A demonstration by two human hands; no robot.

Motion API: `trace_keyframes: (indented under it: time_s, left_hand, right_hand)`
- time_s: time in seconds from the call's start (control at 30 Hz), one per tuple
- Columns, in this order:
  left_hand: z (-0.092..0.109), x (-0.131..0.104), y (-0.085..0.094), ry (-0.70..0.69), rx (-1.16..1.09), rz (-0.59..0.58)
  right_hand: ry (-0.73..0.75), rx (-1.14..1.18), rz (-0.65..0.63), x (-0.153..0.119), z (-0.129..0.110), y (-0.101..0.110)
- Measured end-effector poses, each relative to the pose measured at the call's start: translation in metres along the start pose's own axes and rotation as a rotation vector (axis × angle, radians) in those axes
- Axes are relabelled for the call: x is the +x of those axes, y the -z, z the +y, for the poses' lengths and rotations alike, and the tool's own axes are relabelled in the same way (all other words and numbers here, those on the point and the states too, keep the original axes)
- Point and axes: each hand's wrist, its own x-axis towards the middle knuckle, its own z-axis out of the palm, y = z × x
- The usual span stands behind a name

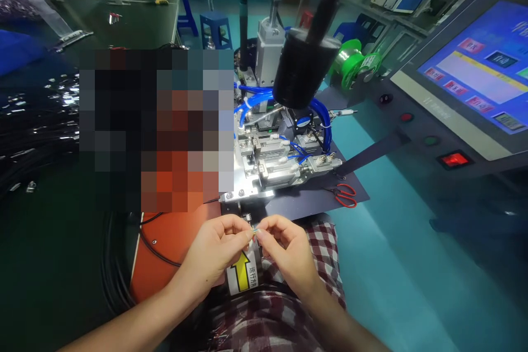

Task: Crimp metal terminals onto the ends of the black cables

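My left hand (pixel 223 245) and my right hand (pixel 286 245) meet in front of the machine, above my lap. Thumb and forefinger of each are pinched together at one tiny pale piece (pixel 254 230), too small to name. A black cable (pixel 159 253) runs over the orange surface (pixel 165 278) and passes behind my left wrist. Just under the fingertips is a white label with a yellow arrow (pixel 244 273). The metal machine (pixel 280 170) with blue air tubes (pixel 264 98) stands directly beyond my hands.
Red-handled scissors (pixel 345 196) lie on the dark plate (pixel 297 206) at the right. A control screen (pixel 478 71) juts in from the upper right. A black nozzle (pixel 305 69) hangs over the machine, near a green spool (pixel 355 63). Coiled black cables (pixel 113 264) hang at left.
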Motion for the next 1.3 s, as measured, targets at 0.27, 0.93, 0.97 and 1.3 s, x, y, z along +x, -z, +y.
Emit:
trace_keyframes:
  time_s: [0.27, 0.93, 0.97, 1.3]
  left_hand:
    - [-0.004, 0.006, 0.016, -0.344, 0.521, 0.077]
    - [-0.021, 0.016, 0.048, -1.051, 1.375, 0.088]
    - [-0.021, 0.016, 0.048, -1.05, 1.374, 0.089]
    - [-0.02, 0.02, 0.045, -1.044, 1.394, 0.106]
  right_hand:
    - [0.004, 0.051, -0.002, 0.008, 0.004, 0.001]
    - [-0.104, -0.058, -0.066, 0.04, 0.023, 0.005]
    - [-0.108, -0.063, -0.066, 0.04, 0.023, 0.005]
    - [-0.113, -0.067, -0.087, 0.041, 0.023, 0.008]
